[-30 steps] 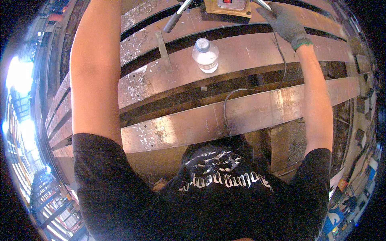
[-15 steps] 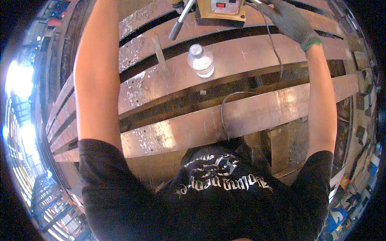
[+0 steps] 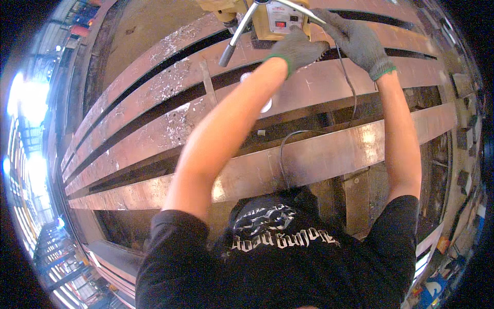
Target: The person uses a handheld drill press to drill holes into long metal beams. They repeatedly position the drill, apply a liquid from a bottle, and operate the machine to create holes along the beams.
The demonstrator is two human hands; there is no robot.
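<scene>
A yellow drill-like machine [image 3: 262, 36] with a red switch on its pale control panel stands at the far edge of the view. My left hand [image 3: 298, 49], in a grey knitted glove with a green cuff, is just in front of that panel. Its thumb stands apart from the other fingers, and nothing shows in it. My right hand [image 3: 357, 44], gloved alike, closes round the end of one lever handle [image 3: 296, 9] on the machine's right. Another lever, with a black grip [image 3: 226, 55], points toward me. Behind my left forearm a clear plastic bottle [image 3: 266, 106] is mostly hidden.
Long reddish-brown steel beams [image 3: 329, 154] run across the view with dark gaps between them. A black cable [image 3: 351, 85] hangs from the machine over the beams. Metal shavings [image 3: 177, 121] lie scattered at the left. Metal blocks [image 3: 463, 134] line the right side.
My left arm has swung right and down, bringing the left hand into view before the panel and covering the bottle. More of the machine shows now. My right hand stays by the lever.
</scene>
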